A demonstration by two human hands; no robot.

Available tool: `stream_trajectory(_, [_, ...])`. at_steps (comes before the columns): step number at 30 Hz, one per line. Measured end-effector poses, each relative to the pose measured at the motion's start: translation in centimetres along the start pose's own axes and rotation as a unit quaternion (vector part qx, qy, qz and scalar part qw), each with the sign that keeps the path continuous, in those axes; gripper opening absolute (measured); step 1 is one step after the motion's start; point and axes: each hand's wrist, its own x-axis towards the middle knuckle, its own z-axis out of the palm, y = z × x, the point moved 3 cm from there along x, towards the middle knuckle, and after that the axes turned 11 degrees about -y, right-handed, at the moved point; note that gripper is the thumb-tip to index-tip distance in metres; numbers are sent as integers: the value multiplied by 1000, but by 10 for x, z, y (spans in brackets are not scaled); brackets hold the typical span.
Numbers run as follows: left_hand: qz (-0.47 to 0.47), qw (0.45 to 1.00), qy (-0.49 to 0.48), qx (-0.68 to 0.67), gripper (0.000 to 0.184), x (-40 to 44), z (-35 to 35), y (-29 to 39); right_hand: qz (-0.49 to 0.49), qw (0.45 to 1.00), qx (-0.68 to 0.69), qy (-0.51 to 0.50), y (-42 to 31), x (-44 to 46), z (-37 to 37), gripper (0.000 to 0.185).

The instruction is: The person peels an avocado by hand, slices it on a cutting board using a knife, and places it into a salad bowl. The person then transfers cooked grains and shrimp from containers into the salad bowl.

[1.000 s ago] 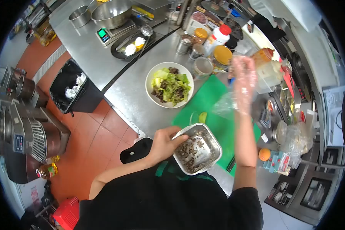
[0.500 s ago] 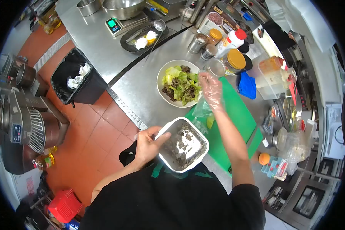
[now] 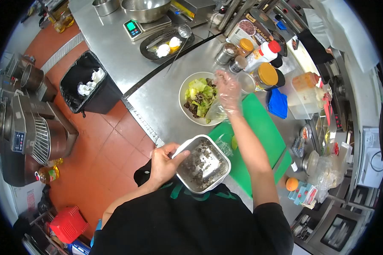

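My left hand (image 3: 166, 162) grips the left rim of a square white-rimmed container (image 3: 216, 166), thumb over the edge. The container is tilted towards me, with dark crumbly bits (image 3: 200, 163) scattered over its shiny inside. My right hand (image 3: 228, 90), in a clear plastic glove, hovers at the right edge of a white bowl (image 3: 182, 102). Its fingers are drawn together above the rim; what they pinch, if anything, cannot be made out. Green and dark red lettuce leaves (image 3: 200, 94) fill the bowl.
A green cutting board (image 3: 259, 140) lies under my right forearm, with a knife near its right edge. Jars and a red-capped bottle (image 3: 264, 55) stand behind. At the back left are a digital scale (image 3: 134, 29) and a dark oval plate (image 3: 149, 53). A bin (image 3: 108, 95) stands left.
My right hand has shifted slightly up and left over the bowl's edge. The view has tilted a little, and my left hand still holds the container.
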Motion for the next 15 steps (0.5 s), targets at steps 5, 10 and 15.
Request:
stream_trajectory(5, [-7,999,20,-49,13,5,-4,-5,-230,968,-19,99,-71,-49,-13,18])
stream_trajectory(10, [23,996,80,-9,14,7,-19,1,-154,983,-8,-100,2,-54,13,20])
stream_trajectory(15, [44,995,89,-15,13,12,-25,-10,-141,976,163,33,-39,-41,-34,20])
